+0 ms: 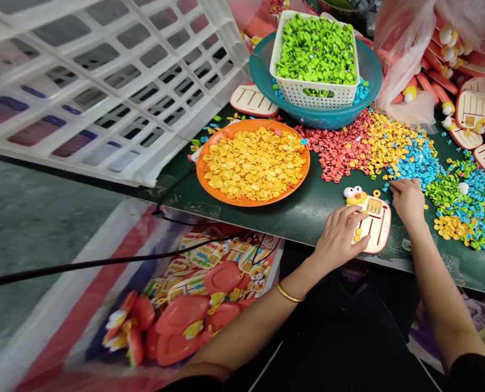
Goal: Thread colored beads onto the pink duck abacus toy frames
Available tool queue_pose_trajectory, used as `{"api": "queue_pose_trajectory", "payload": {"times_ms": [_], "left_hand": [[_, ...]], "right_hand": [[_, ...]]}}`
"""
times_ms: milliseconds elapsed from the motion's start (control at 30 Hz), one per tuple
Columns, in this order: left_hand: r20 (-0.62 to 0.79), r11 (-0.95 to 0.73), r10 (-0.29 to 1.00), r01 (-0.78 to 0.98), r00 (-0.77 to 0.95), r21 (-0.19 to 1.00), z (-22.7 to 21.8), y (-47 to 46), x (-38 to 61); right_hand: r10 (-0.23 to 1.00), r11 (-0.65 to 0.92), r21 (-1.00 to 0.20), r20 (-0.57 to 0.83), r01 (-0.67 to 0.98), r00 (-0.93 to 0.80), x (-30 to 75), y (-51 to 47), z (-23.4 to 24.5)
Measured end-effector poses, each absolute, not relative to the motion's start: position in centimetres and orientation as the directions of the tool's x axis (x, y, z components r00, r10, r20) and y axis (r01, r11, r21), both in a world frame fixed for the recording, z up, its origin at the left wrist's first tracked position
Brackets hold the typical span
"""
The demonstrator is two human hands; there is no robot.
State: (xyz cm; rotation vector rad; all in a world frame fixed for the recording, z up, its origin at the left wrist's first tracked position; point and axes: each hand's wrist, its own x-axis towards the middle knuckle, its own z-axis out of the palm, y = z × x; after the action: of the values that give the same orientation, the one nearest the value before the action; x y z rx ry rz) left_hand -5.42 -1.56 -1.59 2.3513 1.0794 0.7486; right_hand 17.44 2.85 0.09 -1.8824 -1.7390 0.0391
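Note:
A cream, red-edged toy board with a yellow duck-like head and bulging white eyes lies on the green table. It has slots down its face and a few small yellow pieces at its left side. My left hand grips the board from the left, its fingers lying over the face and thumb near the lower part. Just right of the head, my right hand is closed at the near edge of a pile of small blue pieces. Its fingertips are bent together, and what they hold, if anything, is too small to make out.
An orange plate of yellow discs stands left. Behind are a teal basin and a white basket of green pieces. Red pieces, yellow pieces and green pieces lie heaped. A white crate leans at left.

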Motion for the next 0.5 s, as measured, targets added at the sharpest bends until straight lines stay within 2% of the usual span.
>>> {"api": "queue_pose_trajectory", "payload": {"times_ms": [100, 200, 300, 500], "left_hand": [[0.256, -0.636, 0.748, 0.551, 0.612, 0.540, -1.3, -1.5, -5.4], [0.258, -0.627, 0.755, 0.549, 0.603, 0.552, -1.2, -1.6, -5.3], [0.277, -0.597, 0.783, 0.550, 0.556, 0.584, -1.2, -1.7, -5.2], [0.268, -0.576, 0.799, 0.558, 0.538, 0.597, -1.1, -1.8, -5.3]], "right_hand": [[0.917, 0.075, -0.383, 0.389, 0.921, 0.087, 17.9, 2.6, 0.1], [0.887, 0.140, -0.439, 0.454, 0.888, 0.084, 16.6, -0.1, -0.1], [0.910, 0.208, -0.502, 0.414, 0.840, 0.022, 15.4, -2.5, -0.5], [0.945, 0.217, -0.582, 0.327, 0.784, -0.019, 14.4, -3.9, -0.5]]}}
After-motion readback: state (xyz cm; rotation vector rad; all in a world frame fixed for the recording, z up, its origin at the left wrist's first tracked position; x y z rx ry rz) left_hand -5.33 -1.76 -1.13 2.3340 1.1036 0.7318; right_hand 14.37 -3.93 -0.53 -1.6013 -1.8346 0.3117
